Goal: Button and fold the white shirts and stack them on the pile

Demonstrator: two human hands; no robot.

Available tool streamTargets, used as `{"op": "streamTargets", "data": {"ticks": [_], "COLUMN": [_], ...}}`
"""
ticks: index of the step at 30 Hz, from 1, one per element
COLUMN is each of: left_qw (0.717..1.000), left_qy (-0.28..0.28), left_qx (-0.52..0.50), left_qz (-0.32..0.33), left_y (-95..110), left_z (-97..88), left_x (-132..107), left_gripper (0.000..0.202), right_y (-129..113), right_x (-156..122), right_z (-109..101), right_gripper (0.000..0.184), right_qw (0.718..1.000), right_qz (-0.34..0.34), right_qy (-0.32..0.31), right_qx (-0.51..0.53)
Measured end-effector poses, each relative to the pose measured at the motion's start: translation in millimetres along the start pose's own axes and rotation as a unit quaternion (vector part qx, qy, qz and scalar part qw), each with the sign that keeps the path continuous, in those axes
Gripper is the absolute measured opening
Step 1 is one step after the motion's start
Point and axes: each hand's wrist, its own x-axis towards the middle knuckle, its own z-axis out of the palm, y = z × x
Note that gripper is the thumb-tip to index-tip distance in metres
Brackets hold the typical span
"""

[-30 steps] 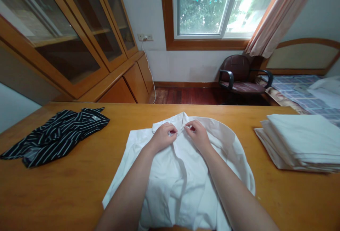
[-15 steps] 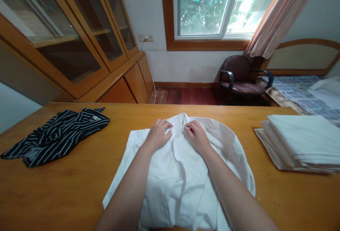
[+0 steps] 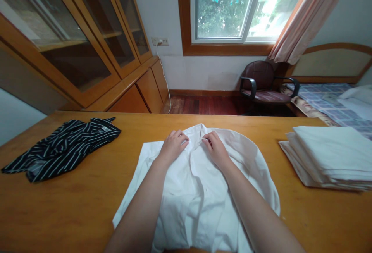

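A white shirt (image 3: pixel 186 206) lies spread over the wooden table in front of me, with its collar (image 3: pixel 198 129) at the far end and soft creases down the middle. My left hand (image 3: pixel 174 146) is at the left side of the collar, its fingers bent and closed on the cloth. On the other side, my right hand (image 3: pixel 215 148) pinches the fabric near the collar opening between thumb and fingers. A small gap separates the two hands. Both forearms rest over the shirt and cover parts of it; the fingertips are partly hidden.
To the left lies a crumpled black garment with white stripes (image 3: pixel 72 144). A stack of folded white cloth (image 3: pixel 334 152) stands on the right of the table (image 3: pixel 87 214). Beyond the far edge are a glass-door cabinet (image 3: pixel 116 78), an office chair (image 3: pixel 261 78) and a bed (image 3: pixel 325 94).
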Motion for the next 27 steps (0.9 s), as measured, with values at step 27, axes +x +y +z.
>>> {"op": "streamTargets", "data": {"ticks": [27], "left_qw": [0.988], "left_qy": [0.041], "left_qx": [-0.078], "left_qz": [0.129], "left_y": [22.0], "left_z": [-4.1], "left_x": [3.3], "left_gripper": [0.007], "right_y": [-5.5], "right_x": [-0.6], "right_z": [0.5], "right_gripper": [0.007], "right_qw": [0.996], "right_qz": [-0.03], "right_qy": [-0.032], "right_qx": [0.073]}}
